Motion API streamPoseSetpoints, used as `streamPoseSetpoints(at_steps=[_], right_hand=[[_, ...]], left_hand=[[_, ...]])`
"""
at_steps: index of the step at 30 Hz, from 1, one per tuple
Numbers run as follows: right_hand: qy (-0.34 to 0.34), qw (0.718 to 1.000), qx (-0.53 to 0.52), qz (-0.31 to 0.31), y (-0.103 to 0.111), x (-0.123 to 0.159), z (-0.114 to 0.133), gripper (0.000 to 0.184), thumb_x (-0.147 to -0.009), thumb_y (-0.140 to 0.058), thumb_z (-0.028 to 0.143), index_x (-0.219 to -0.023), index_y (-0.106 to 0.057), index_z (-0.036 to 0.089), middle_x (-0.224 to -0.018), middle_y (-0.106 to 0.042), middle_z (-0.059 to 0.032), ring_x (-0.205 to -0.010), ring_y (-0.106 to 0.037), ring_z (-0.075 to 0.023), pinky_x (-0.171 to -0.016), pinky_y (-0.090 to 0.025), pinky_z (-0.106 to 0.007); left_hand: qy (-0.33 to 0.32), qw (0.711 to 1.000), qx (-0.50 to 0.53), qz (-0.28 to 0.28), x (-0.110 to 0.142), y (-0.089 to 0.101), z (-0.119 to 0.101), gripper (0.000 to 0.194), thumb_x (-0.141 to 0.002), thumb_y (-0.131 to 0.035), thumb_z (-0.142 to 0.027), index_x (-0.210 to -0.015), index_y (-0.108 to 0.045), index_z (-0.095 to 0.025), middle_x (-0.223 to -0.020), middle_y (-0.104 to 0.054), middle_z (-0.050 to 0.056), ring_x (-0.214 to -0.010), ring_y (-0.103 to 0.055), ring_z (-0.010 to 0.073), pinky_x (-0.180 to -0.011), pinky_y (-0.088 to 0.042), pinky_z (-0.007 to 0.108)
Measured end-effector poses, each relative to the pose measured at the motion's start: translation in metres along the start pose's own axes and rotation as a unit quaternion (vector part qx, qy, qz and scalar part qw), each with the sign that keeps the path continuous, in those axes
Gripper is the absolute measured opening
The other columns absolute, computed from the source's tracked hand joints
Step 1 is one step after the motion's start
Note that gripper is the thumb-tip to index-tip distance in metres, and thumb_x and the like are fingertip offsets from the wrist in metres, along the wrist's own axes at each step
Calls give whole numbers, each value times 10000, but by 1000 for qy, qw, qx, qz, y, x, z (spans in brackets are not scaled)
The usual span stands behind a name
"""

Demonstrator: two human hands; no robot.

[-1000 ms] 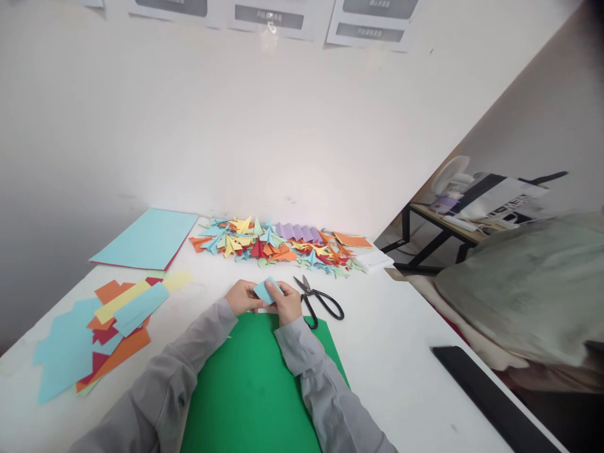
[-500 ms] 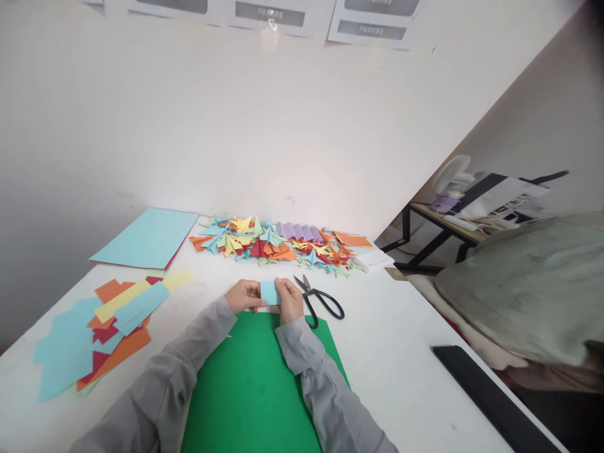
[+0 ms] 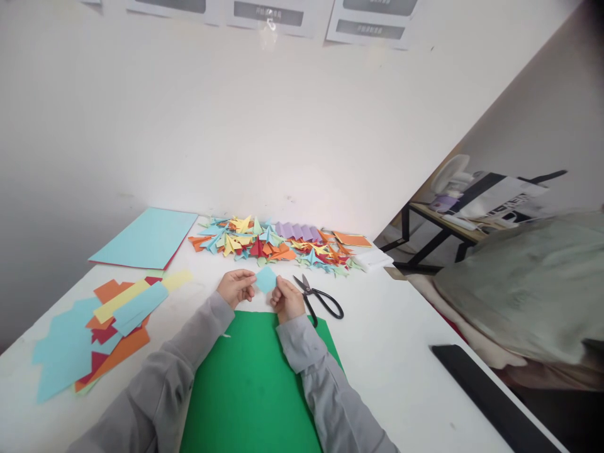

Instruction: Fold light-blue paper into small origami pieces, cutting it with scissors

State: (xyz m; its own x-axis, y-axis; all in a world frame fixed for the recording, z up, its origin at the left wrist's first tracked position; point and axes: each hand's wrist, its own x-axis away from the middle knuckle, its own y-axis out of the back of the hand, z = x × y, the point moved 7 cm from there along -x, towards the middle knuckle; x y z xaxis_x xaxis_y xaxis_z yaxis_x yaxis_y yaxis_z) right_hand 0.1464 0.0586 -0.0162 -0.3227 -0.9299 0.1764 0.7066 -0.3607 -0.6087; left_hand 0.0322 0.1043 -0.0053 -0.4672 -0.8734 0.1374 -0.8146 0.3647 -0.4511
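A small light-blue square of paper (image 3: pixel 266 280) is held up between my two hands, turned so its corners point sideways and up. My left hand (image 3: pixel 236 287) pinches its left corner, and my right hand (image 3: pixel 287 298) pinches the right corner. Below the hands lies a large green sheet (image 3: pixel 255 377), partly covered by my right sleeve. Black-handled scissors (image 3: pixel 316 296) rest just right of my right hand, blades partly apart. Behind the hands, a long heap of small folded paper pieces (image 3: pixel 259 245) in several colours lines the wall.
Loose coloured paper scraps (image 3: pixel 117 321) are spread at the left. Behind them lies a large light-blue sheet (image 3: pixel 144 239). A purple pleated paper (image 3: pixel 298 232) and an orange pad (image 3: pixel 352 240) sit at the back. A black bar (image 3: pixel 491 396) lies along the table's right edge.
The blue square has been turned from lying edge-level to standing on a corner. Both hands have moved from its sides to opposite corners, the left hand shifting slightly left and up.
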Motion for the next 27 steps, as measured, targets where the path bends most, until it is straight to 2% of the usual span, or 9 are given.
streamPoseSetpoints(at_steps=[5,10,14,18,24,27], right_hand=[[-13,1000,15,3,0,1,-3,281,-504,-697,357,-526,-509,150,-375,-500,51,-299,-397,-49,-284,-291,-156],[-27,1000,7,8,0,1,-4,299,-481,-712,369,-531,-523,143,-437,-547,33,-346,-451,-49,-297,-333,-139],[-33,999,-6,20,-2,1,-4,294,-483,-714,367,-545,-523,152,-453,-549,37,-365,-456,-49,-304,-344,-136],[-32,999,6,39,-4,1,-5,276,-503,-706,362,-561,-532,154,-476,-555,32,-388,-464,-52,-315,-353,-138],[-25,999,18,41,-3,1,-5,245,-537,-685,357,-575,-552,155,-523,-565,21,-421,-462,-52,-331,-360,-142],[-19,999,24,35,-3,2,-5,237,-538,-681,359,-588,-565,159,-548,-580,13,-433,-464,-57,-335,-357,-146]], left_hand=[[13,999,31,18,2,-3,-1,280,-541,-688,-236,-690,-482,-120,-473,-581,6,-493,-594,139,-414,-455,190],[2,998,51,22,4,-5,-5,236,-543,-691,-187,-638,-493,-102,-529,-615,35,-593,-621,166,-503,-489,214],[-2,997,73,25,5,-8,-6,226,-526,-701,-170,-650,-527,-95,-551,-630,48,-616,-622,173,-552,-498,240],[-9,998,56,4,6,-7,-5,271,-509,-706,-165,-738,-596,-70,-573,-641,63,-568,-609,149,-579,-500,264],[-51,998,35,25,8,-11,-12,169,-529,-693,-194,-606,-621,-62,-576,-632,60,-558,-591,132,-581,-491,256],[-41,998,41,9,7,-8,-10,182,-529,-693,-205,-620,-624,-63,-567,-633,67,-554,-593,137,-583,-490,265]])
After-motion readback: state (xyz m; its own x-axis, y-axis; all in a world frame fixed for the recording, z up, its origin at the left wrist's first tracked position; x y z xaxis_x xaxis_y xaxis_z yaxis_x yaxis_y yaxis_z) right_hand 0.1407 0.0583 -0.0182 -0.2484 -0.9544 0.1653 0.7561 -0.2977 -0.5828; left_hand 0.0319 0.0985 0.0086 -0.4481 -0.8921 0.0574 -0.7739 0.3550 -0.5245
